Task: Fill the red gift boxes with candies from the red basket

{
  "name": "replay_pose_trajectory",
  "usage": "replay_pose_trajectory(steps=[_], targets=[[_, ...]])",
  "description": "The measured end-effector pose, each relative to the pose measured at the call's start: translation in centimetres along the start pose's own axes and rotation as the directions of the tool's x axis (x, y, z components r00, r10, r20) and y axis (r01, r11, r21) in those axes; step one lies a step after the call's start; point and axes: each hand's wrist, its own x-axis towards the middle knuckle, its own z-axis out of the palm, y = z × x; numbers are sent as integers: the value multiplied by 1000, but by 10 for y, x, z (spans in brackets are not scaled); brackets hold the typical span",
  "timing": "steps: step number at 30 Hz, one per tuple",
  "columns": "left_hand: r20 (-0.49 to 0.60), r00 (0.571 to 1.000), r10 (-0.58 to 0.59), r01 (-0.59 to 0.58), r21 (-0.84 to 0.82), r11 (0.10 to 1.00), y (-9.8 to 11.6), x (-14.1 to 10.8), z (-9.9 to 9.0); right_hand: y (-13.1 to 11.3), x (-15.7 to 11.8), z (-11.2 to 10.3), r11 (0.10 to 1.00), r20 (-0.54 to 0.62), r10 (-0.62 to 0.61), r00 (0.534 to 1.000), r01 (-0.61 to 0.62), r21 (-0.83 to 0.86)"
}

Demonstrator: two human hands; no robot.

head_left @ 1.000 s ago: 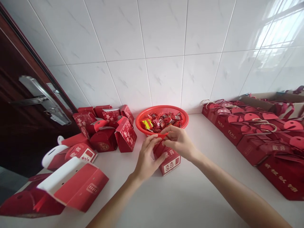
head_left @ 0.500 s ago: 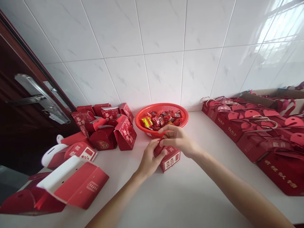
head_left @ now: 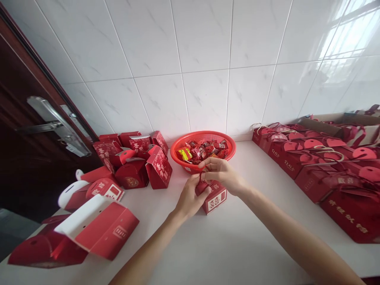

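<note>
A small red gift box (head_left: 217, 201) with a pale character panel stands on the white table, directly in front of me. My left hand (head_left: 189, 198) is closed on the box's top flap, thumb on the near side. Over the top of the box, my right hand (head_left: 222, 175) pinches a thin dark red cord (head_left: 201, 174) with thumb and forefinger, its other fingers curled. The fingers partly hide the cord and the upper part of the box. Just behind the hands is a red plastic basket (head_left: 175, 143) of wrapped candies (head_left: 204, 150).
Several red gift boxes (head_left: 160, 168) stand at the left, with open-topped ones (head_left: 102, 227) nearer me. Rows of closed red boxes (head_left: 308, 178) with cord handles line the right. A tiled wall (head_left: 204, 95) rises behind; a door (head_left: 18, 79) is at the left.
My fingers have shifted slightly at the top of the box, and the dark red cord shows more clearly between them. The view has moved slightly; the box still stands on the table.
</note>
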Motion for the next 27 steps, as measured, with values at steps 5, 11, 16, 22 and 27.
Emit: replay_pose_trajectory(steps=[5, 11, 16, 22, 27], targets=[[2, 1000, 21, -21, 59, 998, -3, 0, 0, 1, 1, 0, 1000, 16, -11, 1000, 11, -23], [35, 999, 17, -21, 132, 991, -5, -1, -2, 1, 0, 0, 1000, 40, -5, 999, 6, -14], [8, 1000, 20, -20, 60, 998, -6, -2, 0, -1, -1, -1, 999, 47, -16, 999, 18, -34], [-12, 999, 41, -41, 55, 998, -5, -3, 1, 1, -1, -3, 998, 59, -26, 998, 30, -57], [-12, 999, 38, -38, 37, 999, -4, -3, 1, 0, 0, -3, 998, 59, -20, 998, 23, -58]])
